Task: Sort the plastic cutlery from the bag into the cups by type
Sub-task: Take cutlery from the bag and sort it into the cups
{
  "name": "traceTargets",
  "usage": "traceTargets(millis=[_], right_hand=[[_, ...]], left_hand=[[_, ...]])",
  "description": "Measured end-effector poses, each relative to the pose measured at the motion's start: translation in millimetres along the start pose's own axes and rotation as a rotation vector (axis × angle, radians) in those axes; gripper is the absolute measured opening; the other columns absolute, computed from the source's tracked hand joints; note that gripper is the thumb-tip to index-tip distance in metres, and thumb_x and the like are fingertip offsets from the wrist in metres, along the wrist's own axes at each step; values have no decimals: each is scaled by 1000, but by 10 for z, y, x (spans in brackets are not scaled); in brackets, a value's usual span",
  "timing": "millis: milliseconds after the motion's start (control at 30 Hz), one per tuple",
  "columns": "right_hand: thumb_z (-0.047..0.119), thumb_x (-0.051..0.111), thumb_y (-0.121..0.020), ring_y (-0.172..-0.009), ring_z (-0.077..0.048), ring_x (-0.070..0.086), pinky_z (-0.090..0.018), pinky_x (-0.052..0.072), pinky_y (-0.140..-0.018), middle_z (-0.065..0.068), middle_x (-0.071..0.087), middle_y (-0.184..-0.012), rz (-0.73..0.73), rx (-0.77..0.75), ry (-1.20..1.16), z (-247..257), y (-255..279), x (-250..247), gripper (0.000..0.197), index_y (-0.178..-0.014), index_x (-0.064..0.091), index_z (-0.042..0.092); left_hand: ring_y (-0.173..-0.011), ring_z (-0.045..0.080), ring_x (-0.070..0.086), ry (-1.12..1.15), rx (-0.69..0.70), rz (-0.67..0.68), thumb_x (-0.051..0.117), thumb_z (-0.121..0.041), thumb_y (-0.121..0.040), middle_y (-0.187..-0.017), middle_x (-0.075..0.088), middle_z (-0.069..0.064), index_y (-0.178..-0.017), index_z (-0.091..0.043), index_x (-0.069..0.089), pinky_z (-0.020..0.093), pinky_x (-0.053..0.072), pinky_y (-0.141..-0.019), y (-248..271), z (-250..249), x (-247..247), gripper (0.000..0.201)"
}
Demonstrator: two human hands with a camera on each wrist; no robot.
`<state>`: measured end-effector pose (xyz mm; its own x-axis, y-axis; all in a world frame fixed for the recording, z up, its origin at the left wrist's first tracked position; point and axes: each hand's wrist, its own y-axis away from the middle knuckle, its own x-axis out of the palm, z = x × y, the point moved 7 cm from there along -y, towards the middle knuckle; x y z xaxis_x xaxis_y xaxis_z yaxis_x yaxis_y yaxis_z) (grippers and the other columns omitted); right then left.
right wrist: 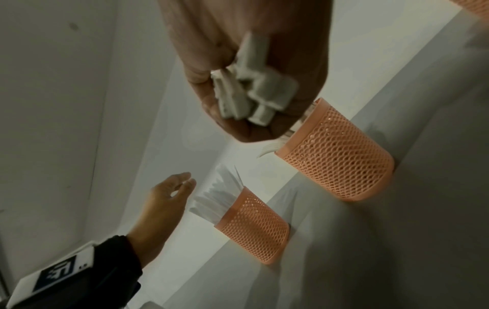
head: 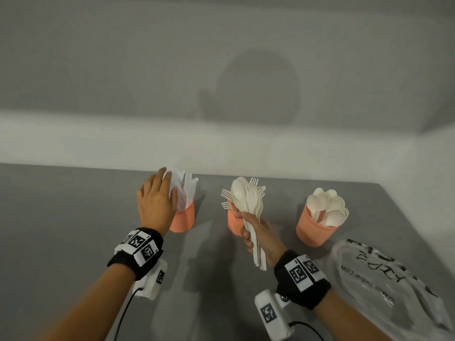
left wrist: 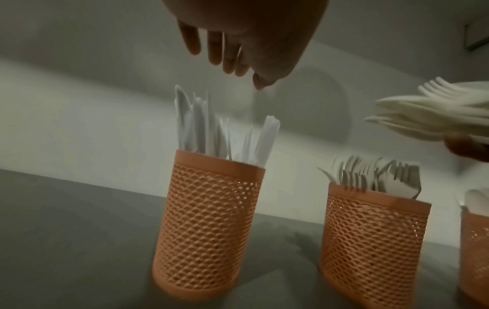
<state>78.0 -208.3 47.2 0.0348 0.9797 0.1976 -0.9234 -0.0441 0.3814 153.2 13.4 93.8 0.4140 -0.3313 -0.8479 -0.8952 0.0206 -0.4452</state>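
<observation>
My left hand hangs just above the knife cup, fingers straight and spread, holding nothing. My right hand is curled tight round a bundle of spoons and forks, heads up, held in front of the fork cup; in the right wrist view the handle ends poke out of my fist.

Three orange mesh cups stand in a row on the grey table. The left one holds white knives standing upright, the middle one forks, tines up, and the spoon cup on the right is packed with spoons, bowls up.

The cups sit near the table's far edge, close to the white wall; the table's right edge runs just past the spoon cup. Bare grey surface lies left of the knife cup and between my forearms.

The clear plastic bag lies flat near the right edge, close beside the spoon cup. Its black print reads upside down; I can make out "SHEIN.COM", the rest is unclear.
</observation>
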Motion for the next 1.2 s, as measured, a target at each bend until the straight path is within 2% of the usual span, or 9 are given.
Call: traceTargets(millis=[100, 200, 433, 533, 633, 767, 867, 1000, 1200], right_hand=[[32, 56, -88, -35, -7, 34, -18, 32, -39, 1, 40, -51, -7, -1, -4, 6, 14, -7, 22, -98, 54, 12], [33, 58, -86, -36, -7, 34, -18, 31, -39, 1, 40, -52, -9, -2, -4, 17, 25, -7, 23, -95, 52, 12], [39, 44, -94, -37, -6, 35, -19, 32, -41, 1, 41, -54, -11, -4, 2, 3, 14, 18, 30, -104, 58, 15], [40, 45, -93, -36, -6, 36, -18, 31, -40, 1, 42, -55, -17, -15, 5, 0, 21, 18, 28, -99, 56, 15], [39, 50, -92, -35, -6, 35, -17, 31, -36, 2, 42, -55, 6, -26, 30, 3, 47, 35, 27, -100, 53, 14], [38, 50, -93, -36, -7, 38, -17, 34, -36, 2, 45, -58, 50, -39, 93, 21, 102, 52, 24, -92, 52, 14], [35, 50, -94, -36, -7, 39, -18, 34, -36, 1, 45, -58, 74, -52, 98, 45, 163, 18, 25, -79, 48, 16], [42, 50, -92, -38, -7, 40, -19, 36, -39, 1, 45, -58, 42, -68, 71, 48, 250, -96, 30, -90, 54, 12], [36, 44, -96, -44, -13, 49, -24, 44, -43, -3, 50, -55, -54, -138, -25, 34, 321, -393, 28, -96, 60, 12]], left_hand=[[-137, 37, 32, -26, -50, 144, 15, -42, -87, -147, 35, 22, -138, 4, 37, 52, 23, -110, -1, 42, 176, 73], [-138, 39, 30, -77, -17, 253, 9, -46, -84, -147, 32, 25, -138, 8, 34, 54, 22, -113, 46, 103, 363, 80], [-145, 30, 13, -75, 54, 244, 3, -57, -82, -155, 20, 13, -148, -11, 20, 59, 3, -112, 12, -17, 332, 82], [-141, 30, 25, 146, 60, 125, 17, -53, -86, -150, 32, 12, -141, -11, 35, 50, 16, -114, 6, -297, 132, 71], [-102, 19, 55, 598, 54, 128, 45, -37, -86, -118, 58, 8, -122, -9, 56, 31, 45, -90, 50, -718, -13, 47], [-79, 9, 53, 788, 66, 334, 64, -15, -85, -101, 55, 1, -115, -13, 61, 5, 42, -68, 126, -1211, 61, 30], [-74, 12, 53, 863, -15, 332, 69, -13, -81, -89, 57, -4, -104, -16, 61, 10, 45, -67, 155, -1310, 148, 25], [-78, 23, 61, 1010, -187, 318, 65, -6, -83, -81, 58, 0, -81, -21, 54, 42, 56, -73, 182, -1293, 271, 18], [-40, 7, 58, 1164, -251, 293, 48, -7, -94, -67, 59, 13, -91, -12, 42, 20, 50, -41, 162, -1334, 162, 8]])
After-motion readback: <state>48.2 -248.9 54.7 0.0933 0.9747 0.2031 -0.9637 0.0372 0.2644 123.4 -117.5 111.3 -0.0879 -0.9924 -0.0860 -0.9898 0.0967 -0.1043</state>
